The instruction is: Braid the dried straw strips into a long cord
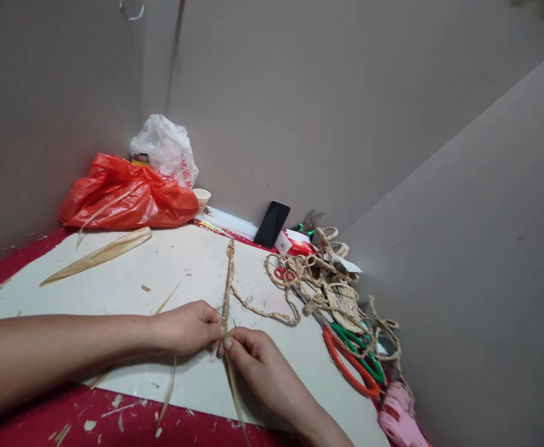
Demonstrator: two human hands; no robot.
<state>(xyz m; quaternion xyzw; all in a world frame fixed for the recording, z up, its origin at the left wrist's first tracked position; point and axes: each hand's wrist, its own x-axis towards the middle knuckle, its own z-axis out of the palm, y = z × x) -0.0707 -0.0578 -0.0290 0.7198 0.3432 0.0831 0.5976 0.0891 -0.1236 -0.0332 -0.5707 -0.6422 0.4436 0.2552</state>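
My left hand [189, 327] and my right hand [255, 360] meet at the near end of a straw braid [229, 273] that runs away from me across the white board [127, 285]. Both hands pinch the braid's loose end, fingers closed on the strands. Loose straw strips [235, 397] trail from under my right hand toward the board's front edge. The braid curves right into a looped cord [272, 315].
A bundle of dry leaves [99, 254] lies at the back left, before a red plastic bag [127, 194] and a white bag [166, 149]. A phone [272, 224] leans on the wall. Coiled cord [332, 285], orange scissors [346, 366], green scissors [360, 351] and a pink tool [400, 419] crowd the right.
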